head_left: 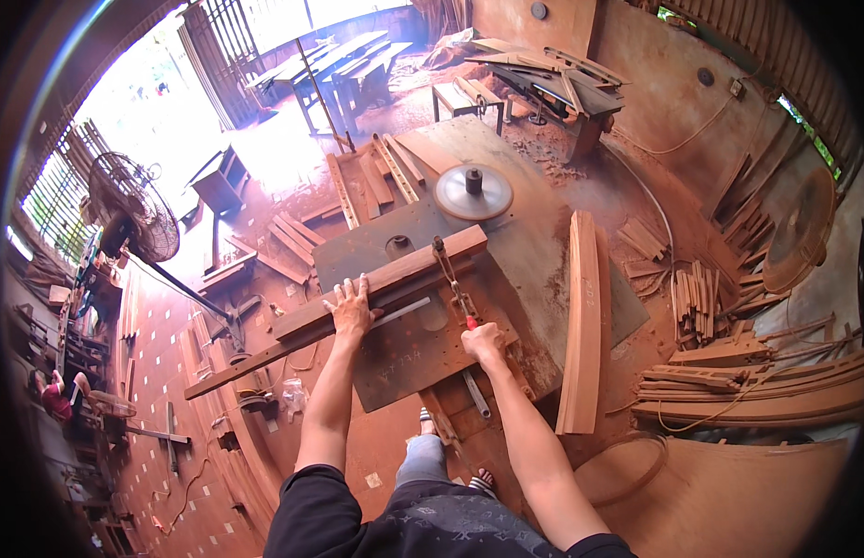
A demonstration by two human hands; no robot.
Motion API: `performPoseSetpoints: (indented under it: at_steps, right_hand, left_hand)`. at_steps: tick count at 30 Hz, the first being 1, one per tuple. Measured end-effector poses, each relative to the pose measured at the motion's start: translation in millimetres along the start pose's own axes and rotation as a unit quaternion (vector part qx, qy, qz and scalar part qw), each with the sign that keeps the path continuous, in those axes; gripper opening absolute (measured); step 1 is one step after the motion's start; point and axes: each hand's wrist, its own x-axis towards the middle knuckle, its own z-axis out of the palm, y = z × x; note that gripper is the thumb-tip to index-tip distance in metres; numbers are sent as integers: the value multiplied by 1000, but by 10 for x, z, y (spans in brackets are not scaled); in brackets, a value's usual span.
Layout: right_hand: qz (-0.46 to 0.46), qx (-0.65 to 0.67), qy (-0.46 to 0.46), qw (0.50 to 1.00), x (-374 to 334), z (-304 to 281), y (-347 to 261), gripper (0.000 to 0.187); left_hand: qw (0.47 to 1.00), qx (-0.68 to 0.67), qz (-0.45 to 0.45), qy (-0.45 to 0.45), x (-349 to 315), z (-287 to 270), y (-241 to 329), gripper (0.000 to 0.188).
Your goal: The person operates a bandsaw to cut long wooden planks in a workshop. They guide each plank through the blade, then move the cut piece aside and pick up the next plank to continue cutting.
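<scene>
A long wooden beam [408, 264] lies aslant on a dark metal plate [381, 377] of the machine table. My left hand [352, 307] rests on the beam with its fingers spread. My right hand [485, 342] is wrapped round the red handle of a toggle clamp [453, 279], whose upper end reaches the beam near its right end. Beneath the beam's left part, a narrower wooden strip [237, 373] sticks out to the left. Beyond the beam stands a round silver disc [474, 193] with a dark spindle on top.
On the right side of the table lies a thick curved board [580, 325]. Wood pieces [697, 302] are stacked along the right wall. A standing fan [134, 209] is at the left, and another person [58, 395] sits at the far left. More planks [283, 249] lie on the floor.
</scene>
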Motion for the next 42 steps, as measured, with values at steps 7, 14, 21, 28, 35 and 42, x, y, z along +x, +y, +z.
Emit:
performPoseSetpoints:
  at_steps: [7,14,21,28,35,42]
  right_hand:
    - [0,-6,1,1000,-171,-188,44,47]
    - [-2,26,17,1000,169,20,-278,42]
    - [-16,19,10,1000,425,86,-654,46]
    - [2,28,7,1000,598,178,-759,47]
    - [11,6,0,1000,783,314,-795,41]
    - [19,19,26,999,883,399,-763,39]
  left_hand:
    - [1000,4,-5,-11,-133,58,86,107]
    - [1000,3,-16,-15,344,89,-57,106]
    - [1000,-7,-15,-20,771,-71,-154,104]
    - [1000,14,-20,-15,972,19,-212,104]
    - [1000,15,-19,-20,1057,19,-233,104]
    - [1000,27,-5,-5,1112,81,-194,103]
